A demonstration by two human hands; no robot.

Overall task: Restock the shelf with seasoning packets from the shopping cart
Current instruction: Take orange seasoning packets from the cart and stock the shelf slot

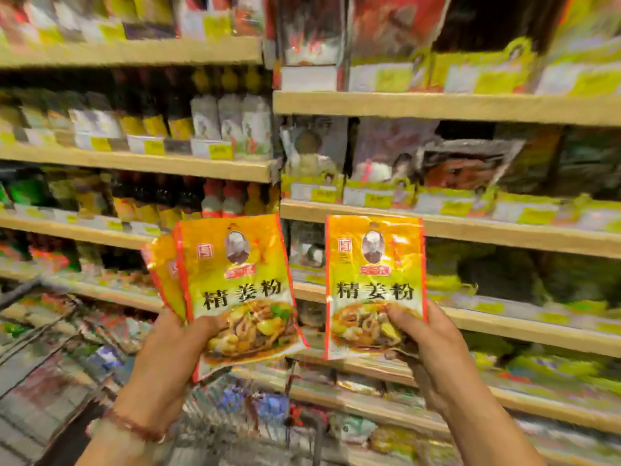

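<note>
Left hand [174,351] grips fanned seasoning packets [232,290] | right hand [433,351] pinches single packet [374,284] near shelf [470,230] | risk: your fanned packets slip over shopping cart [235,432]

Shop aisle. Pale wooden shelf boards [134,52] run in tiers across the whole frame, split by an upright near centre. Dark bottles [154,119] stand at left, blurred packets [470,166] at right. Yellow price labels [221,151] line the edges. Lighting bright, even.
</note>
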